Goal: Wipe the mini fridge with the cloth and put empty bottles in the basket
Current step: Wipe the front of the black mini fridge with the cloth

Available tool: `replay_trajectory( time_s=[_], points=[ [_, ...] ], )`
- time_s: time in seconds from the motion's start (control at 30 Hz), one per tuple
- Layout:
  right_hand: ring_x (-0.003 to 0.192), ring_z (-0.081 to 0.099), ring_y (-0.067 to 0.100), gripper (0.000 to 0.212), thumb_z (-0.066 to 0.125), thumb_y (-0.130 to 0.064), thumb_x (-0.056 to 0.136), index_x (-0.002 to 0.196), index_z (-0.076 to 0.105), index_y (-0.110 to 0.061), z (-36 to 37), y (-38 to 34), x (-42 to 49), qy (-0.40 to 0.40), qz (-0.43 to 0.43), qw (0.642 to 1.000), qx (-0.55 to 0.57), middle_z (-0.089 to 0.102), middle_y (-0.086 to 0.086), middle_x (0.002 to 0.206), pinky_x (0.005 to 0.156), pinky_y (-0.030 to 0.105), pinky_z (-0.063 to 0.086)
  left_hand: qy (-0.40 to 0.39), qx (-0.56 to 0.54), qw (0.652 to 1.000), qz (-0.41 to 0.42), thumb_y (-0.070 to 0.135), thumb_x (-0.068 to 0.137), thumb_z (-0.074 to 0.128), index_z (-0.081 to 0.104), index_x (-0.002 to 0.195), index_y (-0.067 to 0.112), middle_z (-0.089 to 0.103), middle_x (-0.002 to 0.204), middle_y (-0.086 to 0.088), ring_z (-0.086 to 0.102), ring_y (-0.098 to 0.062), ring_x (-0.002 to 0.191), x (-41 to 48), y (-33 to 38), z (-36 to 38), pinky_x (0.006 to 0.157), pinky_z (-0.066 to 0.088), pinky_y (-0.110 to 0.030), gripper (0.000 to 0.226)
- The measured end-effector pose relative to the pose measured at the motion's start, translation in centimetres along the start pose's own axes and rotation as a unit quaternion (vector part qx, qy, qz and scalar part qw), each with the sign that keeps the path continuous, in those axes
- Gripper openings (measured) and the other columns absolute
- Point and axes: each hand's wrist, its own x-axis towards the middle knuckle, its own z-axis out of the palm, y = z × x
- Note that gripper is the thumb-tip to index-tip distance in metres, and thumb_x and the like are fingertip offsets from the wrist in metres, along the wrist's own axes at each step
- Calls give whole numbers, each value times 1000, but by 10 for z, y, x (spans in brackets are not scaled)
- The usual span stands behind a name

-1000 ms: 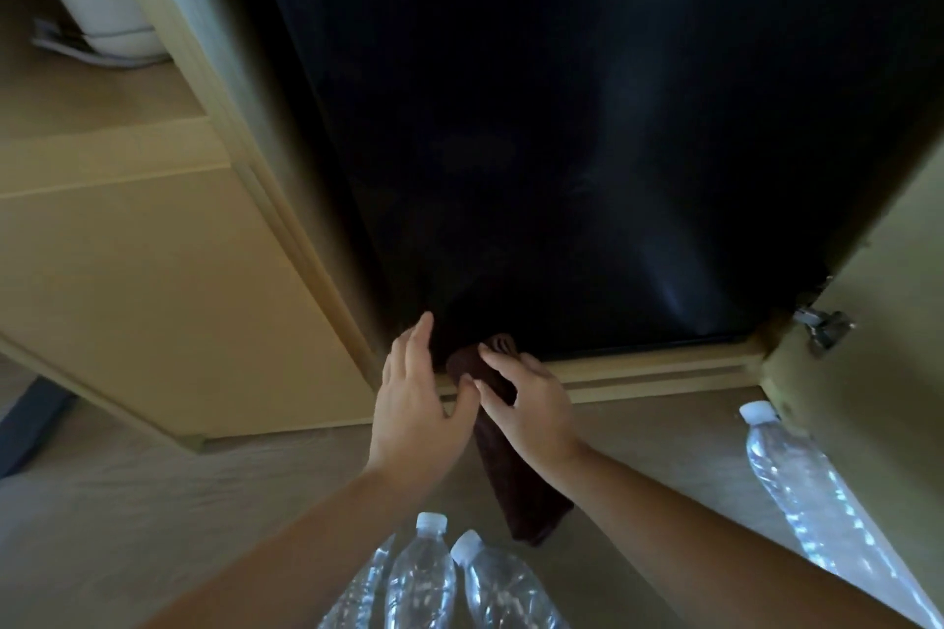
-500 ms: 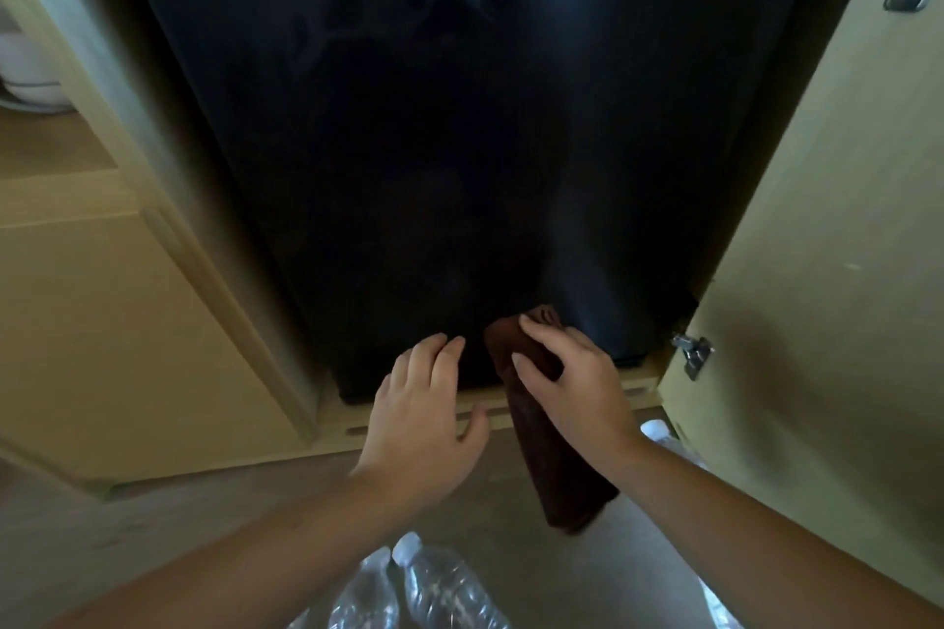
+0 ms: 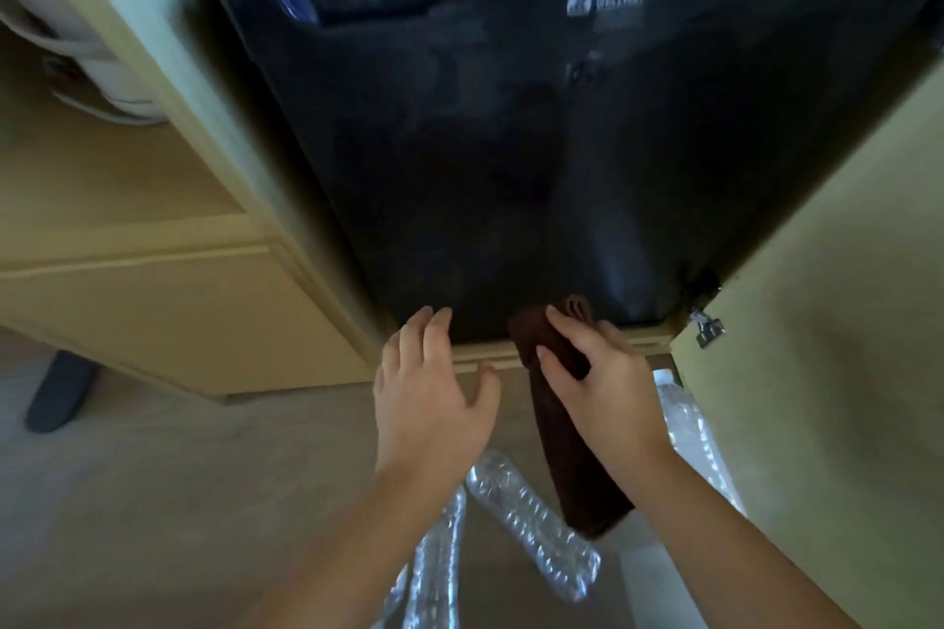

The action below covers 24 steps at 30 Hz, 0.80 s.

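Note:
The black mini fridge (image 3: 511, 158) stands inside a wooden cabinet, its glossy door filling the upper view. My right hand (image 3: 597, 383) grips a dark brown cloth (image 3: 572, 465) and presses its top end against the door's bottom edge; the rest of the cloth hangs down. My left hand (image 3: 429, 398) hovers open beside it, fingertips at the door's lower edge. Clear plastic bottles lie on the floor below my arms: one (image 3: 531, 526) between them, another (image 3: 434, 572) to its left, a third (image 3: 689, 434) by the cabinet door. No basket is visible.
The open wooden cabinet door (image 3: 827, 398) stands at the right with a metal hinge (image 3: 707, 329). A light wood drawer unit (image 3: 153, 301) is at the left, with a white appliance (image 3: 76, 51) on a shelf above. A dark slipper-like object (image 3: 59, 391) lies on the floor far left.
The view tilted up, showing the fridge's top and logo. My right hand with the cloth shifted rightward along the door's bottom edge; my left hand stayed open beside it.

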Motion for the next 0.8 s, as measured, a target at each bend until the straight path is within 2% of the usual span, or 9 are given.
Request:
replay_trajectory(
  time_s=[0.1,0.17,0.23,0.37,0.5,0.63,0.8],
  points=[
    [101,59,27,39,66,-24,83,121,60,-24,-34,-34,-12,-5,25,1000,13,60,9,113,87,35,48,-12,31,999,-1,36,80,52,46,130,13,45,137,-5,42,-27,123,-11,11,-46,98,36,-40,56],
    [106,58,26,39,65,-24,83,122,59,-25,-56,-58,-16,-9,35,999,3,59,8,120,90,32,45,-13,47,999,2,41,77,45,51,124,11,51,131,-6,49,-30,116,-14,25,-77,92,42,-43,55],
    [105,59,23,39,66,-25,83,121,60,-26,-78,-81,-20,-13,42,999,-7,58,6,123,88,27,44,-19,44,999,-1,43,77,40,53,122,12,54,128,-5,51,-28,115,-18,41,-106,92,43,-43,56],
    [99,59,18,39,68,-22,82,120,61,-24,-125,-129,-24,-14,56,998,6,60,5,115,81,12,37,-16,19,1000,-8,39,77,43,58,113,10,58,122,-5,56,-28,110,-26,77,-162,87,45,-40,48],
    [92,59,17,40,67,-23,82,122,59,-25,-174,-174,-23,-19,50,999,1,59,0,106,72,14,38,-23,1,1000,-4,38,77,42,59,113,10,58,122,-4,55,-25,110,-27,114,-213,88,43,-35,49],
    [96,57,15,40,66,-22,83,122,59,-25,-223,-217,-21,-16,56,998,17,57,-2,108,74,10,33,-3,-21,999,-27,36,78,48,58,116,10,56,125,-2,52,-23,115,-24,139,-269,95,34,-29,47],
    [83,56,15,40,66,-22,83,123,58,-25,-278,-259,-23,-9,42,999,15,59,2,102,70,18,40,31,-6,999,-11,41,78,40,59,115,8,58,124,-5,54,-26,113,-32,172,-326,92,41,-37,53]
  ],
)
